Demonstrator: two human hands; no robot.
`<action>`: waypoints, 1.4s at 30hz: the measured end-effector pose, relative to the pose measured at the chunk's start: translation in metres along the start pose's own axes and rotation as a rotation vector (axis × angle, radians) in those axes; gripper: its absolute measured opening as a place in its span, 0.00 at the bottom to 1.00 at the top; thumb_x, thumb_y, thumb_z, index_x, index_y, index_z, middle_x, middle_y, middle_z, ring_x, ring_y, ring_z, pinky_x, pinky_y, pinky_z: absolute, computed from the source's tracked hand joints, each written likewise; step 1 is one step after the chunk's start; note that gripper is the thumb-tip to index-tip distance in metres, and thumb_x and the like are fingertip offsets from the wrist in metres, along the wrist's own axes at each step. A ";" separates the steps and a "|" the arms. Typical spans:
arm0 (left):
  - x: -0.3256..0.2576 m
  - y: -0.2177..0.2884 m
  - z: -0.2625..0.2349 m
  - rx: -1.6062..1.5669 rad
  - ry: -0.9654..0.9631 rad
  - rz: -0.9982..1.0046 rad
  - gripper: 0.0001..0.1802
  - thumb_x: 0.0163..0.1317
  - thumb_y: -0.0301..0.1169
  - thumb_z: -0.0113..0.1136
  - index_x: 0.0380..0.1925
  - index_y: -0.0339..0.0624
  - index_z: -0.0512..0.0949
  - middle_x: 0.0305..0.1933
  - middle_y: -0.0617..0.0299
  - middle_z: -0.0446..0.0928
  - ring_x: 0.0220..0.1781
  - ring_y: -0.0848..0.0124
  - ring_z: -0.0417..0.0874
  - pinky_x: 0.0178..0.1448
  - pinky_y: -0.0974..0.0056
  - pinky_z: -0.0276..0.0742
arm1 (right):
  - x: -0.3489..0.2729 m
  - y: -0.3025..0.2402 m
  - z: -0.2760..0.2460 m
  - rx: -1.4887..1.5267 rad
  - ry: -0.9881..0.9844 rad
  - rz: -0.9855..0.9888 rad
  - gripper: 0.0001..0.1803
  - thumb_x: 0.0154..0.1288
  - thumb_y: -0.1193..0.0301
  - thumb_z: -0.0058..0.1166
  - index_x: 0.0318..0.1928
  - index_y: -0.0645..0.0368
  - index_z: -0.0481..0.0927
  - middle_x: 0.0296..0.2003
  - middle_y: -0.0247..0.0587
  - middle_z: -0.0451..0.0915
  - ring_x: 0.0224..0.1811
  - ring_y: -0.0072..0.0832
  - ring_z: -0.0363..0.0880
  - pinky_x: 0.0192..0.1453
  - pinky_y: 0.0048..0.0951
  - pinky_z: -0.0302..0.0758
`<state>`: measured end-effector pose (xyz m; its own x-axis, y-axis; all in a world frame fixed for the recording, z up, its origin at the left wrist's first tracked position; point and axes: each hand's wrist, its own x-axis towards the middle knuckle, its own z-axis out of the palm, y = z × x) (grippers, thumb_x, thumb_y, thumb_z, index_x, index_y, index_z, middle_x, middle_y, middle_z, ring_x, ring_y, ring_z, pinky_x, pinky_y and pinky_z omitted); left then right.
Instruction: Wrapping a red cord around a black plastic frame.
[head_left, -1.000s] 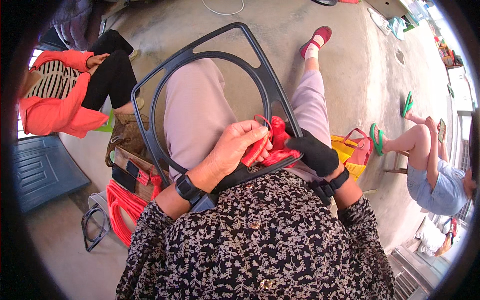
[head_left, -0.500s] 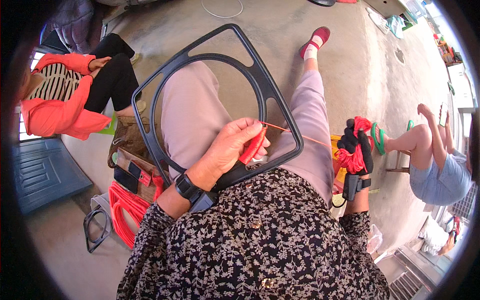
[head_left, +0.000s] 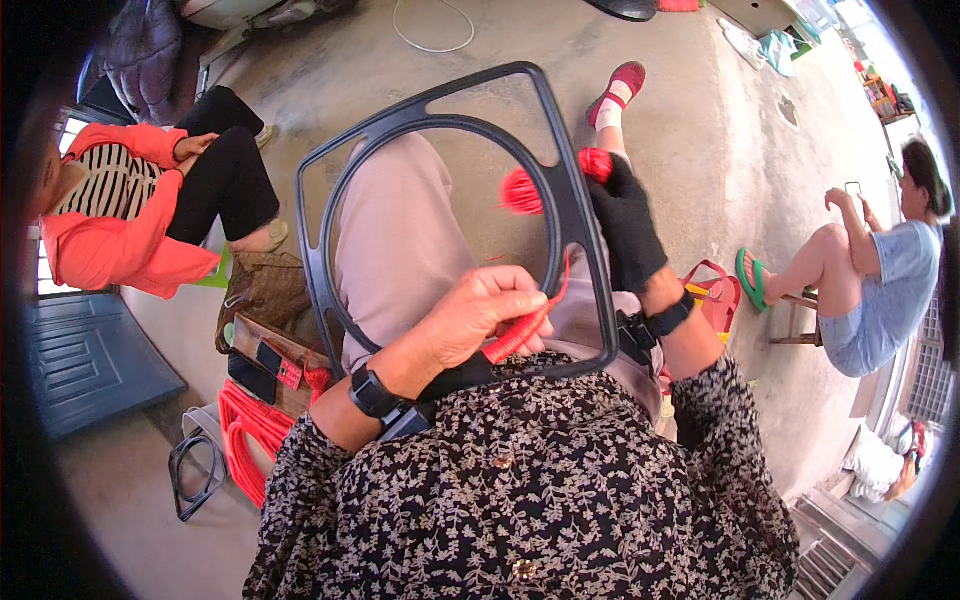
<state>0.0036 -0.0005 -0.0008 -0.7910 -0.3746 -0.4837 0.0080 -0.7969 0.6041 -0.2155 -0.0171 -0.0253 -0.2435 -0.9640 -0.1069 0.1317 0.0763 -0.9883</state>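
Note:
A dark, rounded four-sided plastic frame [head_left: 578, 200] with a large ring inside lies tilted over my lap. My bare left hand [head_left: 478, 312] is closed at its near side, thumb and fingers pinching the red cord [head_left: 515, 340] wound in tight coils around the ring. A short loose stretch of that cord rises from my fingertips. Beyond the frame's right bar, my right hand [head_left: 628, 228] in a black glove is closed on a bundle of red cord [head_left: 522, 191]. Part of the bundle shows blurred inside the ring's opening, partly hidden by the bar.
Left of me, a wooden box [head_left: 270, 372] holds phones beside a coil of thick red cord [head_left: 240, 430]. A second dark frame [head_left: 198, 475] stands on the floor. One person [head_left: 120, 220] sits at left, another [head_left: 860, 265] on a stool at right. A red-yellow bag [head_left: 718, 295] is near my right arm.
My right hand has swung in from the far right to the frame, bringing the cord bundle to the ring. The taut cord has gone slack. The frame has shifted slightly right.

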 end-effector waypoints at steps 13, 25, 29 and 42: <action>0.003 -0.011 -0.007 -0.034 0.090 0.045 0.07 0.63 0.31 0.53 0.34 0.38 0.73 0.27 0.56 0.78 0.23 0.70 0.81 0.29 0.69 0.79 | -0.036 -0.021 0.016 0.676 -0.755 0.496 0.26 0.60 0.65 0.54 0.55 0.64 0.66 0.44 0.45 0.76 0.41 0.31 0.77 0.49 0.31 0.73; 0.001 -0.011 -0.012 -0.086 0.186 0.107 0.08 0.64 0.32 0.51 0.32 0.39 0.73 0.28 0.56 0.78 0.24 0.71 0.80 0.28 0.69 0.78 | -0.066 -0.005 0.007 0.101 -0.504 0.411 0.19 0.59 0.65 0.54 0.48 0.61 0.73 0.39 0.35 0.78 0.39 0.22 0.75 0.46 0.26 0.72; -0.002 -0.008 -0.016 -0.121 0.198 0.128 0.08 0.64 0.33 0.51 0.32 0.39 0.72 0.28 0.55 0.78 0.24 0.69 0.80 0.28 0.68 0.79 | -0.071 0.002 -0.030 0.167 -0.414 0.522 0.17 0.63 0.66 0.50 0.48 0.64 0.72 0.39 0.34 0.77 0.41 0.20 0.73 0.48 0.22 0.71; 0.002 -0.003 -0.019 -0.119 0.155 0.110 0.08 0.64 0.33 0.50 0.32 0.40 0.72 0.27 0.53 0.78 0.22 0.68 0.80 0.27 0.67 0.79 | -0.072 0.003 -0.079 0.332 -0.065 0.423 0.20 0.63 0.65 0.50 0.53 0.62 0.70 0.40 0.43 0.78 0.42 0.31 0.77 0.49 0.30 0.74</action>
<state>0.0133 -0.0082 -0.0156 -0.6780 -0.5237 -0.5158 0.1685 -0.7938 0.5844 -0.2740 0.0724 -0.0293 -0.0444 -0.8813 -0.4705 0.5046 0.3867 -0.7719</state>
